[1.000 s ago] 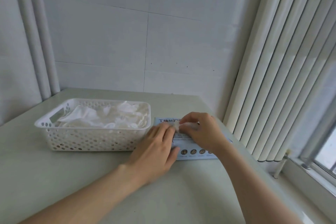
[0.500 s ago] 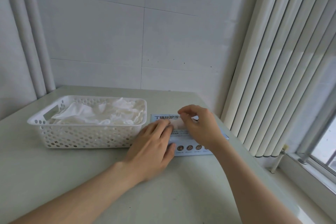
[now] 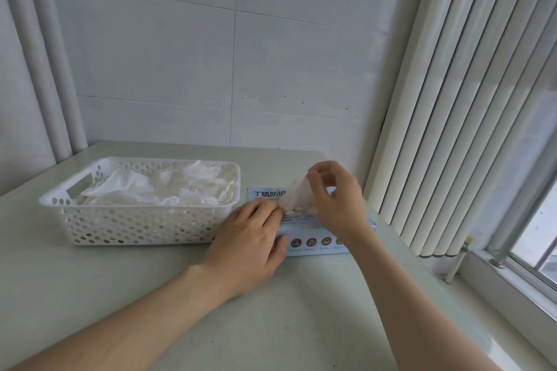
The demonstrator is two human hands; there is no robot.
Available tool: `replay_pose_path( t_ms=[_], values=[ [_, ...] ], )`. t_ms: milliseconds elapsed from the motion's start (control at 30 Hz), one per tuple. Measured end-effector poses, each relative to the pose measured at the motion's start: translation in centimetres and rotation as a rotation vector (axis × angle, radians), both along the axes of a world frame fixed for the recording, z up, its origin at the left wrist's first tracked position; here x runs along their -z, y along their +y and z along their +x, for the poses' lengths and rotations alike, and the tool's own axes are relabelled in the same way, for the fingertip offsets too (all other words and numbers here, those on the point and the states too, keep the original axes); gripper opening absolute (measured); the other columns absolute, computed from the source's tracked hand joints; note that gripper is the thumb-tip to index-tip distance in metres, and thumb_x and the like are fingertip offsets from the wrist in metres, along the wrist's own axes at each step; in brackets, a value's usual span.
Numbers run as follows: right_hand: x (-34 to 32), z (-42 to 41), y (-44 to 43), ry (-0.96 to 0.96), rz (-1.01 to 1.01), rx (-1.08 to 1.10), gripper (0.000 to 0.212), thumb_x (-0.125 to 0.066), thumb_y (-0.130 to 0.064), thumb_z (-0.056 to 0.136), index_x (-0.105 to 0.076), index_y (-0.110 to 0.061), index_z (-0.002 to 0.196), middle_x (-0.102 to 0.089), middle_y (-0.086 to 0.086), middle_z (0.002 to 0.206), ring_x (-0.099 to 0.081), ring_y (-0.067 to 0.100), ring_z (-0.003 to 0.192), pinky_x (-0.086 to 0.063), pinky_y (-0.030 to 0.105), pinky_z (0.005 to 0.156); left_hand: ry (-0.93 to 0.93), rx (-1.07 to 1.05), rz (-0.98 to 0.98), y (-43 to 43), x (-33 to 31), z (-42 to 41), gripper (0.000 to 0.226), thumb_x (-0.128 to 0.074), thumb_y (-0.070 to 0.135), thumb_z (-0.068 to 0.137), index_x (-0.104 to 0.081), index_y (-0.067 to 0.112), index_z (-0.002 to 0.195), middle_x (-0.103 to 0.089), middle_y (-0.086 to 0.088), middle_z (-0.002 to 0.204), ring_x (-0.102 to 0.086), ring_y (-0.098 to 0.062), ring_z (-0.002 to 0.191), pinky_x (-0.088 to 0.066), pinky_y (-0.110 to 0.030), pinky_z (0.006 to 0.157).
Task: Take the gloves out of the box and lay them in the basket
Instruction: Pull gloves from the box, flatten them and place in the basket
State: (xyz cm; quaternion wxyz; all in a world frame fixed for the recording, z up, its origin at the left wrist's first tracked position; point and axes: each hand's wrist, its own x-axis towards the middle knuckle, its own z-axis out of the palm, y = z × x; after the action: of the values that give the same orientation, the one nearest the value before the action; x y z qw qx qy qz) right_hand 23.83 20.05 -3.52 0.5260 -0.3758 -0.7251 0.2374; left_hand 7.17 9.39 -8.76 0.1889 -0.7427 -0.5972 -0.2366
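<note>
Right hand [image 3: 334, 202] pinches a glove [image 3: 297, 197] half out of the box [image 3: 313, 242]; left hand [image 3: 250, 238] lies flat, pinning it. We judge a quick tug may drag extra gloves out.

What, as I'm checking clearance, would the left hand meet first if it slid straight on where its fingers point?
Probably the glove pinched by the right hand, just ahead of the left hand; depth is unclear.
</note>
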Motion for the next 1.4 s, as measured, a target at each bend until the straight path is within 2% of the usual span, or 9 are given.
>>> replay_pose_path(
  t_ms=[300,467,633,700,800,967,1067,1200,1400],
  values=[
    [-2.1,-0.1,-2.0,0.361,0.268,0.21,0.009,-0.052,-0.027,0.111,-0.058,-0.023,0.106,-0.056,-0.002,0.075,-0.05,0.016,0.068,-0.044,0.034,0.066,0.011,-0.015,0.0,0.2,0.1,0.0,0.049,-0.037,0.045,0.104,-0.06,0.014,0.135,-0.057,0.002,0.134,-0.05,-0.022,0.131,-0.045,-0.036,0.11],
    [-3.2,-0.6,-3.9,0.304,0.418,0.243,0.007,-0.052,-0.027,0.111,-0.058,-0.025,0.108,-0.051,-0.014,0.074,-0.052,0.018,0.069,-0.045,0.036,0.071,0.016,-0.018,-0.037,0.0,0.0,0.0,0.053,-0.029,0.047,0.104,-0.055,0.014,0.136,-0.053,0.001,0.138,-0.046,-0.024,0.137,-0.04,-0.036,0.115],
    [-2.8,-1.5,-4.2,0.14,0.351,0.236,0.006,-0.065,-0.019,0.102,-0.066,-0.02,0.096,-0.041,-0.007,0.047,-0.043,0.018,0.049,-0.039,0.027,0.055,-0.146,0.131,-0.045,-0.9,-0.7,0.4,0.047,-0.036,0.039,0.107,-0.044,0.012,0.145,-0.042,0.0,0.15,-0.031,-0.02,0.152,-0.029,-0.035,0.125],
    [-2.7,-1.6,-4.4,0.096,0.298,0.198,0.009,-0.067,-0.02,0.099,-0.064,-0.02,0.09,-0.048,0.0,0.044,-0.044,0.023,0.045,-0.041,0.028,0.057,-0.393,0.24,-0.026,-1.7,-2.0,1.0,0.035,-0.04,0.027,0.108,-0.049,0.016,0.14,-0.049,0.006,0.139,-0.047,-0.01,0.134,-0.041,-0.025,0.109],
    [-2.8,-1.9,-5.2,0.127,0.199,0.096,0.013,-0.065,-0.02,0.096,-0.06,-0.019,0.084,-0.053,0.004,0.044,-0.042,0.02,0.04,-0.04,0.028,0.058,-0.712,0.269,0.156,-2.6,-4.6,1.9,0.018,-0.039,0.022,0.105,-0.055,0.015,0.098,-0.057,0.007,0.089,-0.056,-0.011,0.082,-0.043,-0.022,0.072],
    [-2.9,-2.6,-5.5,0.217,-0.044,-0.088,0.01,-0.057,-0.015,0.099,-0.058,-0.016,0.089,-0.046,0.006,0.05,-0.036,0.021,0.05,-0.029,0.033,0.053,-1.045,0.304,0.012,-3.0,-7.4,2.0,0.052,-0.037,0.068,0.097,-0.055,0.022,0.082,-0.056,0.002,0.069,-0.052,-0.018,0.065,-0.044,-0.035,0.062],
    [-2.9,-2.6,-5.9,0.227,-0.098,-0.214,0.014,-0.056,-0.009,0.098,-0.062,-0.021,0.103,-0.056,0.027,0.06,-0.045,0.022,0.054,-0.035,0.036,0.053,-1.072,0.286,-0.042,-2.4,-7.6,1.6,0.041,-0.052,0.062,0.099,-0.066,0.026,0.084,-0.065,0.011,0.072,-0.06,-0.008,0.068,-0.043,-0.02,0.06],
    [-3.1,-2.5,-6.3,0.182,-0.114,-0.276,0.032,-0.056,-0.008,0.098,-0.071,-0.024,0.121,-0.065,0.033,0.07,-0.06,0.041,0.054,-0.051,0.04,0.048,-0.987,0.193,0.051,-1.6,-7.4,0.6,0.035,-0.051,0.038,0.108,-0.067,0.019,0.084,-0.069,0.001,0.077,-0.066,-0.02,0.073,-0.051,-0.042,0.064],
    [-3.2,-2.8,-6.8,0.123,-0.137,-0.263,0.014,-0.067,-0.018,0.096,-0.077,-0.012,0.087,-0.074,0.013,0.063,-0.074,0.029,0.057,-0.057,0.038,0.054,-0.845,0.09,0.157,-1.0,-8.6,-1.7,0.041,-0.048,0.036,0.109,-0.056,0.01,0.078,-0.06,-0.009,0.072,-0.052,-0.017,0.065,-0.04,-0.035,0.06]
  ],
)
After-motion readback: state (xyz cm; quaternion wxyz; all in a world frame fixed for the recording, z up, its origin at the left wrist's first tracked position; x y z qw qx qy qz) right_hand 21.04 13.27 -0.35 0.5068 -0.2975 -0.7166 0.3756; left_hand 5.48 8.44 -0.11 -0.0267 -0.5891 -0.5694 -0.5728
